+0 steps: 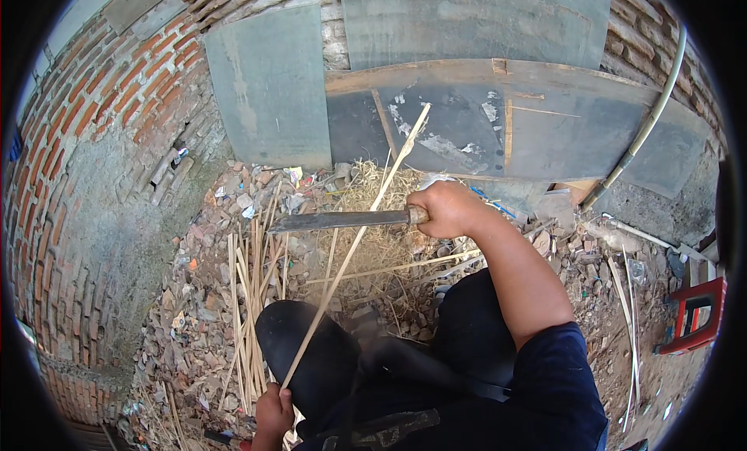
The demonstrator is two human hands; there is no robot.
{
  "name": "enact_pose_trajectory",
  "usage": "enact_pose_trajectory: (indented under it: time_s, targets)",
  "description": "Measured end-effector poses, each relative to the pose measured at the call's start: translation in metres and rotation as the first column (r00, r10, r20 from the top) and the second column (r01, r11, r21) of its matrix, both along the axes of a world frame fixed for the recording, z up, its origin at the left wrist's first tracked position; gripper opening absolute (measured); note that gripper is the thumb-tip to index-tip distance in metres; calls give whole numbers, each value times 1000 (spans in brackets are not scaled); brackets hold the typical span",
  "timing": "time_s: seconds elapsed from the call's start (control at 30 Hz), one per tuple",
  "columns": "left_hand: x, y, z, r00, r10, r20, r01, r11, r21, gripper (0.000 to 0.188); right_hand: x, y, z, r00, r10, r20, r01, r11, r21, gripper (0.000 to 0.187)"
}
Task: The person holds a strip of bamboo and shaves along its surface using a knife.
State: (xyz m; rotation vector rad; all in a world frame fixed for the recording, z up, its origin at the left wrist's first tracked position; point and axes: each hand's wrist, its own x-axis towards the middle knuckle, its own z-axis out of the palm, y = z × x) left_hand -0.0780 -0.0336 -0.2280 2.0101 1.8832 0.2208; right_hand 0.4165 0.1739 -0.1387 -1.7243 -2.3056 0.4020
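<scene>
Bamboo strip (pixel 354 245) in left hand's (pixel 274 414) clenched fingers, right hand (pixel 451 210) gripping long knife (pixel 342 219).

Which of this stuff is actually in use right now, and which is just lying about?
In use:
- long bamboo strip, held by the left hand
- big knife, gripped by the right hand

Lying about:
- split strips on the rubble
- red stool
- pale pipe

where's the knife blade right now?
Head view, centre: the knife is in the right hand, blade pointing left, lying across the long bamboo strip whose lower end the left hand holds, above the rubble.
</scene>
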Motion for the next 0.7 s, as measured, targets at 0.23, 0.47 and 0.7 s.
enact_pose_trajectory:
  time_s: [0.23,0.47,0.7]
  targets:
    - [6,-3,-5,1000,17,-20,-16,996,84,40,4,5,-6,988,-137,74,138,990,-11,27]
    - [1,-7,-20,999,46,-14,-43,989,141,37,2,9,-6,999,-19,34,22,996,-85,25]
    - [7,-2,-16,999,48,-18,-45,991,128,37,35,17,-31,965,-226,-136,230,973,14,27]
